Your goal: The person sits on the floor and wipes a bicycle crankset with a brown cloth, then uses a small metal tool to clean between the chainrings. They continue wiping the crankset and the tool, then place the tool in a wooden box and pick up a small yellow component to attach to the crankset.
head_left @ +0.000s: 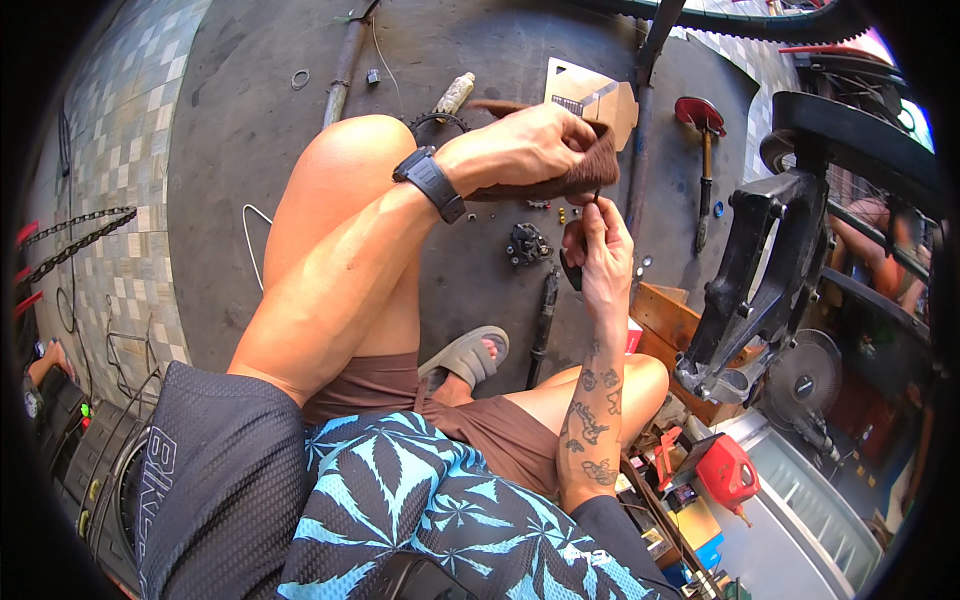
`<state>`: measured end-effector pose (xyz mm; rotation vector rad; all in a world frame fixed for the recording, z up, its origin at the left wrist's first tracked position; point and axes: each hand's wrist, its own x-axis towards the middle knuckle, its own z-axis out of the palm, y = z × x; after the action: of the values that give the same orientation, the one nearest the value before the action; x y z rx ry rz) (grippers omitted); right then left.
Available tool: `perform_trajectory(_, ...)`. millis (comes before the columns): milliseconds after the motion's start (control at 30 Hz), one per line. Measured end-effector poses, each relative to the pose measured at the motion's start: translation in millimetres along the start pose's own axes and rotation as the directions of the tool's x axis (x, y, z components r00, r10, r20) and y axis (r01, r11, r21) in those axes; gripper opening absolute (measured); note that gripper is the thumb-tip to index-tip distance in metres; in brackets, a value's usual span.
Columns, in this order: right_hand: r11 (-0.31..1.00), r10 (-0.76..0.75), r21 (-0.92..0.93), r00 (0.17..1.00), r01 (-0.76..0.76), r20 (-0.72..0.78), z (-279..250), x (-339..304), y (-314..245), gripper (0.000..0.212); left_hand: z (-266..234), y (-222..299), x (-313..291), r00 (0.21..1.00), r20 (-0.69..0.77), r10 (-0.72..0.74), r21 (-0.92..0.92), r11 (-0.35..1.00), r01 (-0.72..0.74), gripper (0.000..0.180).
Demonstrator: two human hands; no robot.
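Observation:
My left hand [525, 148], a black watch on its wrist, grips a brown cloth [585, 178] that is folded over and hangs around its fingers. Just below the cloth's right end, my right hand [603, 248] is closed on a thin dark piece [597, 197] whose tip meets the cloth. Part of a dark rounded shape shows under the right palm; its kind is hidden. On the dark floor mat below the hands lie a black mechanical bike part [529, 243] and several small metal pieces [563, 215].
A black rod [545, 315] lies near my sandalled foot [465, 358]. Beyond the hands are a toothed ring [438, 120], a whitish tube [456, 92] and cardboard [622, 105]. At right stand a large black bike fork part [745, 270], a red-topped shaft [706, 160] and a red jug [727, 472].

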<state>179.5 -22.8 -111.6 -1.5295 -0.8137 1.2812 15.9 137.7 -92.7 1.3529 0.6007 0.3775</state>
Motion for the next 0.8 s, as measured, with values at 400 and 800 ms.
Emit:
perform_trajectory(400, 0.961, -0.263, -0.159, 0.925, 0.226, -0.274, 16.4, 5.0, -29.2, 0.025, 2.9, 3.7, -8.4, 0.976, -0.159, -0.150, -0.247, 0.963, 0.108, 0.037)
perform_trajectory(800, 0.996, -0.079, 0.014, 0.966, 0.085, -0.246, 30.8, 35.6, -22.8, 0.026, 0.5, 4.7, -14.1, 0.926, -0.148, -0.347, -0.392, 0.880, 0.267, 0.068)
